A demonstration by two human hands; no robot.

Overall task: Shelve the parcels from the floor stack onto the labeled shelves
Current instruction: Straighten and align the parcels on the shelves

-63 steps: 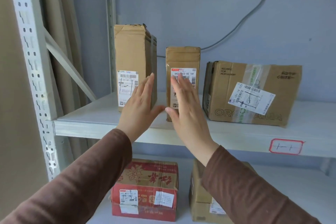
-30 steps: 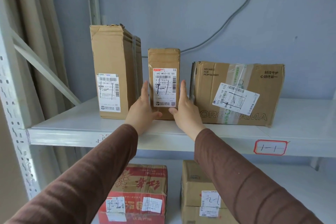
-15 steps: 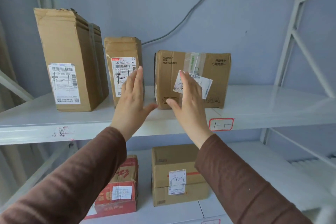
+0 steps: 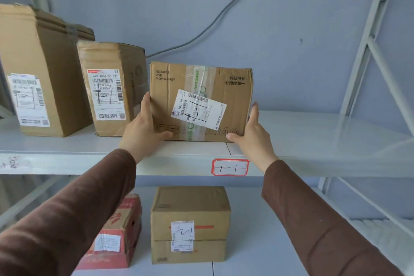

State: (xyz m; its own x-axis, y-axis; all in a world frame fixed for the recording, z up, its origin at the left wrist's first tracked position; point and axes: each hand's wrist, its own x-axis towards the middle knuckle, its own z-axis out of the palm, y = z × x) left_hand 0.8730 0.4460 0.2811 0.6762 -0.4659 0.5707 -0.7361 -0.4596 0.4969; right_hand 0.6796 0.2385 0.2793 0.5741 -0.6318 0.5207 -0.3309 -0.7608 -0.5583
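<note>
A wide brown parcel (image 4: 233, 105) with a white shipping label stands on the upper shelf (image 4: 313, 141), above the red-framed shelf tag (image 4: 230, 167). My left hand (image 4: 143, 127) presses its left side, thumb on the front lower corner. My right hand (image 4: 253, 132) holds its right side, thumb under the front edge. To its left stand a narrow upright parcel (image 4: 112, 89) and a tall parcel (image 4: 42, 69) at the frame's left edge.
On the lower shelf (image 4: 257, 253) sit a brown box marked 2-1 (image 4: 190, 224) and a red printed box (image 4: 116, 235). White rack uprights and diagonal braces (image 4: 367, 51) rise at the right. A grey cable (image 4: 212, 20) runs down the blue wall.
Both hands left the narrow upright parcel, moved right and closed on the two sides of the wide parcel. My view shifted right and closer.
</note>
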